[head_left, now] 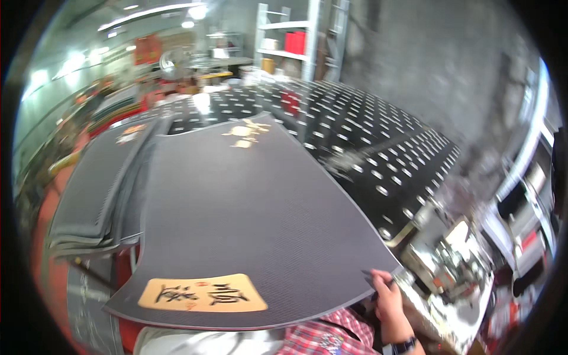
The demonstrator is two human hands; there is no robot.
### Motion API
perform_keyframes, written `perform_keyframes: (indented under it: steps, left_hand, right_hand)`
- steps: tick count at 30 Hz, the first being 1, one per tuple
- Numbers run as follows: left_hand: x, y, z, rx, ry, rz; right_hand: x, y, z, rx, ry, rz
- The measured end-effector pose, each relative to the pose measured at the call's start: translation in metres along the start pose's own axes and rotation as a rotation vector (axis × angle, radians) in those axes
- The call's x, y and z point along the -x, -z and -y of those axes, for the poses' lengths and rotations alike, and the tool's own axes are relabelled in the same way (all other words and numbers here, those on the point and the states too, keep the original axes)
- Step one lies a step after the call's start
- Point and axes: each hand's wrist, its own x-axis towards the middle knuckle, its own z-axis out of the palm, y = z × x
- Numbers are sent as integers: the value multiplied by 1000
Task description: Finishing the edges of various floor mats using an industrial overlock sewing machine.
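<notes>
A large grey floor mat point(254, 201) with a ribbed-looking surface spreads in front of me. A yellow panel with dark brush-like characters point(203, 293) lies along its near edge, and a yellow floral motif point(245, 134) marks its far end. At the mat's near right corner is my right hand point(387, 299), closed, with a dark watch band on the wrist. Between its fingers a small dark pointed tool point(367, 274) pokes out over the mat; its kind is too blurred to make out. My left hand does not show.
Stacked grey mats point(92, 189) lie to the left. Beyond my mat stretches a black tabletop with rows of white spots point(378, 145). A sewing machine point(444, 266) stands at the right. Shelving point(287, 26) with red boxes rises at the back beside a grey wall.
</notes>
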Motion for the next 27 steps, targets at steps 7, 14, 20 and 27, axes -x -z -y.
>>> perform_keyframes:
  steps: [7, 14, 20, 27]
  left_hand:
    - [91, 123, 25, -181, 546, -310]
    - [186, 175, 67, -16, 1206, -846]
    - [233, 194, 109, 374, 1402, -1079]
    - [253, 186, 136, 501, 1518, -1095]
  right_hand:
    - [-41, 21, -18, -497, 139, -202]
    - [-66, 88, -39, -661, 187, -448]
    - [-56, 89, -30, -792, 137, -462]
    - [-67, 101, -40, -767, 210, -495]
